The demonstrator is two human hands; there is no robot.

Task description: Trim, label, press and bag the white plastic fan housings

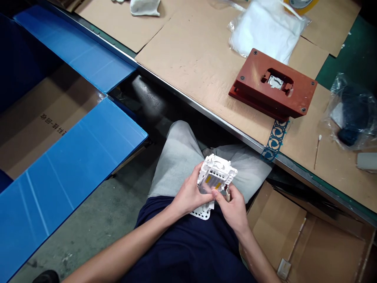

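A white plastic frame-like part (218, 166) with slots, a clear middle and yellow strips is held above my lap, tilted toward me. Around its left side my left hand (190, 192) is closed, thumb on the near face. My right hand (234, 206) grips the right side, its thumb meeting the left thumb at the front. A small beige piece (227, 194) shows by the right fingers; I cannot tell what it is. The part's perforated lower end (202, 213) hangs below my hands.
On the cardboard-covered table (188, 59) stand a red-brown fixture block (287, 72) with a white piece inside, a blue patterned strip (275, 139), a cotton swab (317, 151) and bagged items (268, 29). A blue box (88, 157) is at left, a cardboard box (330, 243) at lower right.
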